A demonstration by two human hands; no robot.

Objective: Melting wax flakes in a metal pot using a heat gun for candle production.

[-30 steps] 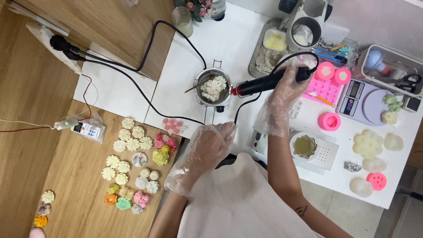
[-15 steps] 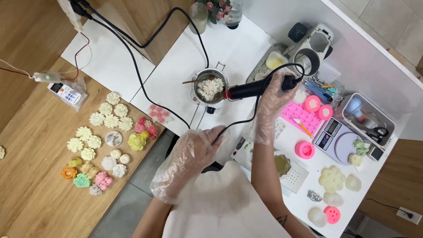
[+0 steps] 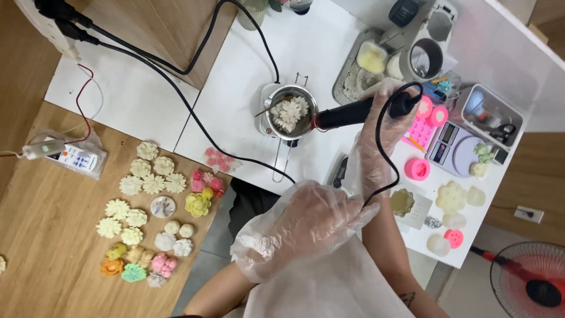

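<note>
A glossy white counter carries a small steel pot of pale flower-shaped wax pieces, standing mid-counter with bare room in front and to its left. The right hand, in a crinkly clear glove, has its fingers wrapped round a black heat tool whose nozzle meets the pot's rim. The left hand, gloved too, hovers off the counter's near edge with fingers loosely curled, holding nothing.
</note>
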